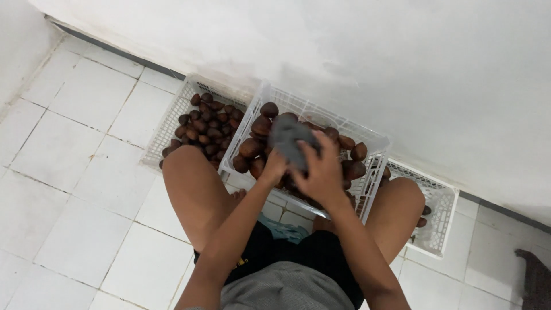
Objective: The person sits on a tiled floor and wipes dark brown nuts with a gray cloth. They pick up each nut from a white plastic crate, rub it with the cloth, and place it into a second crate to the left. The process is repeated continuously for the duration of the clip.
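Observation:
I sit on a white tiled floor with my knees apart. A white plastic basket (376,140) stands between my knees, heaped with brown scaly fruits (251,147). Over this heap my left hand (274,167) and my right hand (322,170) are together, both closed on a grey cloth (288,139). Whether a fruit is inside the cloth is hidden.
A second white basket (166,127) with more brown fruits (209,123) lies behind my left knee. A third white basket (442,215) with a few fruits sits by my right knee. A white wall runs across the back. A dark shape (534,275) lies at the lower right.

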